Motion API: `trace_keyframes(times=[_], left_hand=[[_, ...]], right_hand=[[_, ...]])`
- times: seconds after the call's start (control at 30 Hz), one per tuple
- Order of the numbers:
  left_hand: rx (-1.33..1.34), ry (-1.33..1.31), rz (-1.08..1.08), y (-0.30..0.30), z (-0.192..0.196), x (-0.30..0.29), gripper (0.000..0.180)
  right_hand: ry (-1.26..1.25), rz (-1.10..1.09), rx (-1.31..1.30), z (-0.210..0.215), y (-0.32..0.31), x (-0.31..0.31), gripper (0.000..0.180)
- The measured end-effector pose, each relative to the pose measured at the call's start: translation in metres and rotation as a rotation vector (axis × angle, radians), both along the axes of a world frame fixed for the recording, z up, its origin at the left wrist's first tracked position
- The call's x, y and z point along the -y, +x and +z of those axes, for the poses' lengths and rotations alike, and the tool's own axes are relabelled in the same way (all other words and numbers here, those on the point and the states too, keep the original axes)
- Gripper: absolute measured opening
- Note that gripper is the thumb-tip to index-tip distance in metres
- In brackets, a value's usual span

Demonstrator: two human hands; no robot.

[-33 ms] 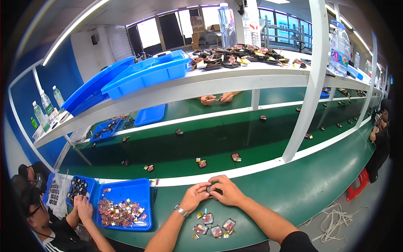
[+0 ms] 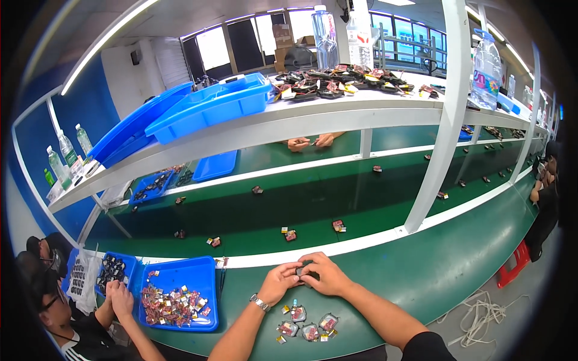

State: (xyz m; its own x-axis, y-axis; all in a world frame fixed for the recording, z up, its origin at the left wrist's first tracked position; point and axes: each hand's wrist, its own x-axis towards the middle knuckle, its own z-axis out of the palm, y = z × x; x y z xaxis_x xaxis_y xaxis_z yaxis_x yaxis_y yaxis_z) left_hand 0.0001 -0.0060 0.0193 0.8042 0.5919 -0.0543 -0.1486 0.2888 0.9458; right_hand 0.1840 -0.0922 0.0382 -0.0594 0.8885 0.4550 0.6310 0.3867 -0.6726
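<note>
My left hand [image 2: 282,282] and my right hand [image 2: 325,274] meet over the green bench, fingers closed around a small dark casing [image 2: 299,272]. Fingers cover most of that casing, so its details are hidden. Just below my hands, a cluster of several small electronic assemblies [image 2: 310,332] lies on the bench, each with a clear-grey housing, red parts and a yellow-white tab. To the left, a blue tray [image 2: 210,268] holds a heap of loose red circuit boards with white and yellow tabs.
A green conveyor belt [image 2: 313,207] carrying scattered assemblies runs beyond the white rail [image 2: 349,245]. A white post [image 2: 438,129] rises at right, supporting a shelf with blue bins [image 2: 211,114] and bottles. At left, a co-worker's hands [image 2: 119,298] are beside a smaller blue tray [image 2: 127,262].
</note>
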Motion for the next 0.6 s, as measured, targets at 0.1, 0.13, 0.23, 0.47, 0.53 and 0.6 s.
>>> trace_keyframes(times=[0.1,0.13,0.23,0.47,0.53,0.6], left_hand=[[-0.036,-0.036,0.008,-0.001,-0.003,-0.001,0.039],[-0.047,-0.040,0.009,-0.002,-0.004,-0.001,0.039],[-0.022,-0.065,0.038,-0.001,-0.001,0.000,0.037],[0.036,-0.108,0.029,-0.003,-0.006,-0.003,0.036],[0.047,-0.134,0.043,-0.003,-0.007,-0.005,0.035],[0.042,-0.136,0.048,-0.004,-0.007,-0.004,0.034]], right_hand=[[-0.004,0.084,-0.079,-0.005,0.002,-0.001,0.013],[0.001,0.080,-0.079,-0.007,0.002,-0.001,0.013],[0.028,0.011,-0.123,-0.009,-0.002,-0.001,0.013],[0.076,-0.164,-0.118,-0.012,-0.018,0.002,0.013],[0.071,-0.180,-0.130,-0.011,-0.020,0.003,0.013],[0.064,-0.198,-0.142,-0.011,-0.020,0.002,0.014]])
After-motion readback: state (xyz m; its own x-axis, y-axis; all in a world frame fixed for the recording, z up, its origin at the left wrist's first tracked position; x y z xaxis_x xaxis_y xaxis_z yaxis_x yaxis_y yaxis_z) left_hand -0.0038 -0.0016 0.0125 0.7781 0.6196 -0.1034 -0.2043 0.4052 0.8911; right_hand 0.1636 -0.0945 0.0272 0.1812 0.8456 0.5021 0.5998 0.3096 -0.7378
